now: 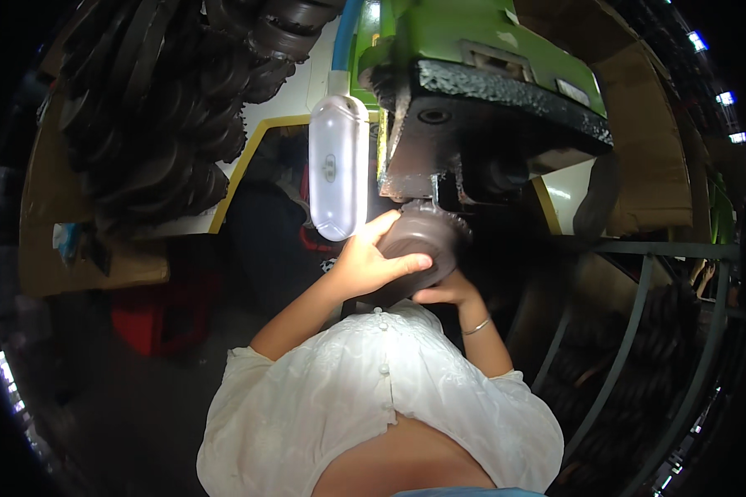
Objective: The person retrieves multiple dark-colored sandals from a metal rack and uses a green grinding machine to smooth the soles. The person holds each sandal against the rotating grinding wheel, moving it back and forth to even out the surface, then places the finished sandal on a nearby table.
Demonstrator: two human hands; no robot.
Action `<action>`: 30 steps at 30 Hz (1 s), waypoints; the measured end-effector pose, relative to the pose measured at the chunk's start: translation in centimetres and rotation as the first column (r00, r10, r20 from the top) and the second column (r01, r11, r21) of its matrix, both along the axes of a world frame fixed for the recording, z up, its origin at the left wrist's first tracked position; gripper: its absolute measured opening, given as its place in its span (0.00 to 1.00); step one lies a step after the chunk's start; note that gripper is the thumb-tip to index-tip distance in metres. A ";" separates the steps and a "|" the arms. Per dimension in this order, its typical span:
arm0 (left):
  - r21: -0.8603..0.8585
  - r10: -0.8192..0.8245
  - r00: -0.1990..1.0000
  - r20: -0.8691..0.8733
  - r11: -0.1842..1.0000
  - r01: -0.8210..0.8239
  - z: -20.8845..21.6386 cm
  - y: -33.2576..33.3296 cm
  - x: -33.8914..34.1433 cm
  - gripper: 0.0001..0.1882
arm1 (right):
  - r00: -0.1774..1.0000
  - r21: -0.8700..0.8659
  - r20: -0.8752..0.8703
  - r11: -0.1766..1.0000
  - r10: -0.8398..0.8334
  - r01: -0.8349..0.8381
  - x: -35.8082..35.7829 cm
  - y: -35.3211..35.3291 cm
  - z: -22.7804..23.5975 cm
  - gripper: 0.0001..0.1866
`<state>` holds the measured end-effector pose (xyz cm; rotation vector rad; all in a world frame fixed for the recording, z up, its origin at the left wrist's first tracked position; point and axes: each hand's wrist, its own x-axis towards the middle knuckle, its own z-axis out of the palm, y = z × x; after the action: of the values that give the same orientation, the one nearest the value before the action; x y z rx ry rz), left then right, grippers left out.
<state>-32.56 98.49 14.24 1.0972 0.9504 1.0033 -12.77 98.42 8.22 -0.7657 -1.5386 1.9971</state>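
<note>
My left hand [363,263] grips a dark brown rubber shoe sole [420,238] at its left side, with the thumb lying across its near face. Lower down, my right hand [452,288] is closed on the sole's near right part; some of its fingers are hidden behind the piece. The sole's rounded far end has a ragged rim and meets the metal working part [419,186] under a green machine head [506,83]. Whether the rim touches the metal, I cannot tell.
A lit white lamp [338,170] hangs just left of the sole. Dark ragged-edged soles [153,124] are heaped at the left, above cardboard [124,269]. A red stool [159,319] stands lower left. A metal rack [630,348] with dark pieces is at the right.
</note>
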 end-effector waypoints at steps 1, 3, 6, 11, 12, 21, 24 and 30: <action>-0.016 0.011 0.999 -0.043 1.000 -0.012 0.3 0.1 0.2 0.26 | 0.995 0.003 0.087 0.998 0.055 -0.055 -0.9 -0.8 -1.1 0.37; -0.020 0.057 0.989 -0.135 0.998 -0.060 0.9 0.5 0.7 0.25 | 0.967 -0.103 0.198 0.985 0.160 -0.142 -3.2 -2.3 -2.8 0.28; 0.082 0.135 0.963 -0.231 0.989 -0.119 1.3 1.1 1.2 0.24 | 0.994 -0.323 0.090 0.946 0.064 -0.032 -6.4 -3.9 -4.1 0.22; 0.069 0.135 0.957 -0.258 0.990 -0.122 1.2 1.7 0.0 0.21 | 0.962 -0.213 0.176 0.962 0.209 -0.170 -7.3 -3.7 -3.8 0.24; 0.041 0.114 0.956 -0.272 0.993 -0.107 1.1 1.6 -0.1 0.19 | 0.967 -0.254 0.155 0.954 0.200 -0.157 -7.2 -3.6 -3.9 0.23; -0.001 0.188 0.982 0.001 0.982 -0.188 -2.0 0.0 -1.5 0.15 | 0.909 0.112 0.415 0.994 -0.046 0.000 0.7 -3.6 -6.6 0.23; -0.077 0.133 0.990 -0.038 0.988 -0.136 -3.4 -0.5 -2.1 0.17 | 0.846 0.016 0.525 0.996 -0.088 0.093 6.9 -2.8 -4.6 0.22; 0.021 0.107 0.994 -0.029 0.994 -0.107 -3.5 -0.9 -1.2 0.19 | 0.759 0.106 -0.001 0.755 -0.651 0.647 15.4 -0.6 1.3 0.24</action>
<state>-33.80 97.58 10.70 1.0900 1.0347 1.0876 2.63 97.78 9.52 -1.1155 -1.1475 1.3756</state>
